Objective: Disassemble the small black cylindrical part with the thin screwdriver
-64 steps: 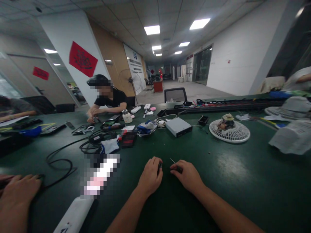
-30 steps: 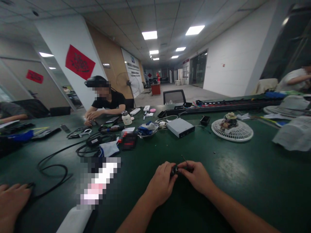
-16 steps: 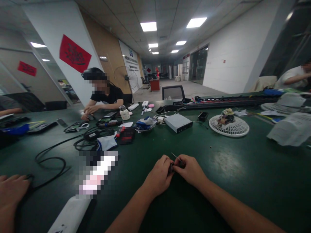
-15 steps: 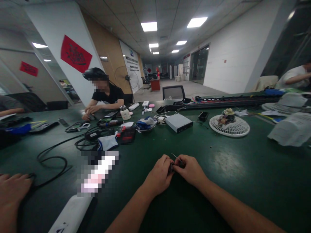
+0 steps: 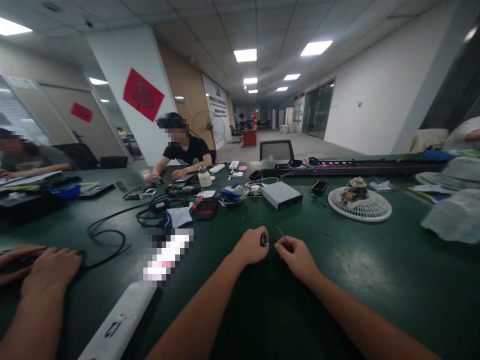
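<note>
Just left of centre, my left hand (image 5: 250, 247) is closed around a small dark round part (image 5: 264, 239) with a shiny rim; most of it is hidden by the fingers. Across a small gap, my right hand (image 5: 298, 256) pinches a thin metal rod (image 5: 281, 233), its tip pointing up and to the left. What the rod belongs to is covered by my fingers. Both hands are above the green tabletop (image 5: 258, 315), near each other but apart.
Beyond my hands lie a grey metal drive box (image 5: 282, 195), a white fan grille (image 5: 360, 205) with a motor on it, and a small dark box (image 5: 320, 187). At left are a white power strip (image 5: 120, 320), black cables (image 5: 108, 232) and another person's hands (image 5: 52, 267). Someone sits opposite.
My hands have drawn apart: the round part now faces up in my left hand, and the rod has come away to the right. The view has swung left.
</note>
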A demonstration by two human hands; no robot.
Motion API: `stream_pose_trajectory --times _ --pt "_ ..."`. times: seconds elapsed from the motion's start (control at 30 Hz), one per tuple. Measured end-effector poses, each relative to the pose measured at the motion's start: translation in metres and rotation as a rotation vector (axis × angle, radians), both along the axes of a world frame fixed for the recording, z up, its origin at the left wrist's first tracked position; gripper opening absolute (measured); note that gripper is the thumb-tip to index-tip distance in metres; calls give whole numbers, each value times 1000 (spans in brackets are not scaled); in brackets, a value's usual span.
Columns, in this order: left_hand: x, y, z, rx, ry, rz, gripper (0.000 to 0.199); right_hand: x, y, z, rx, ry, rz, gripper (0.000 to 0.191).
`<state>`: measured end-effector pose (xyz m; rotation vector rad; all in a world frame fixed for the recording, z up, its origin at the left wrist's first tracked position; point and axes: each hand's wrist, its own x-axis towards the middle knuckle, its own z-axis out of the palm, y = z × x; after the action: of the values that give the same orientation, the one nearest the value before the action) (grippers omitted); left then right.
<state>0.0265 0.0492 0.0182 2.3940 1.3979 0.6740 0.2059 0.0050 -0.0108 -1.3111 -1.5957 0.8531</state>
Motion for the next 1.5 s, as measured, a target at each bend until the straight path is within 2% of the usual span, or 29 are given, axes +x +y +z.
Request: stream_pose_trajectory --times 0.13,0.23,0.33,0.5,0.63,0.77,0.83,0.9,1.13,1.27,1.5 --pt "28 40 13 135 -75 127 9 5 7 -4 -63 56 -33 26" --pt "39 54 14 205 -127 159 14 6 14 -7 -103 93 -111 27" --pt "31 51 10 238 -152 147 17 2 19 -9 -118 102 -186 27" --pt "-15 18 1 256 -185 182 21 -7 21 -6 -106 79 -280 27" --pt "-46 -20 -8 284 -147 236 22 -16 10 -1 -20 46 -216 32" --pt "-51 -37 -17 268 -19 213 20 -23 -3 5 106 -12 -77 44" --pt "-48 -35 -19 227 15 202 14 -23 -6 9 172 -116 39 45" --pt "-46 -30 -18 180 32 181 7 -20 -9 11 174 -185 144 44" --pt "-54 -11 -13 60 23 154 12 -9 -3 10 140 -339 159 38" --pt "-57 -9 -14 -8 55 79 14 -9 1 11 90 -270 210 32" --pt "-55 -9 -17 30 65 27 19 -10 -2 16 47 -173 229 21"
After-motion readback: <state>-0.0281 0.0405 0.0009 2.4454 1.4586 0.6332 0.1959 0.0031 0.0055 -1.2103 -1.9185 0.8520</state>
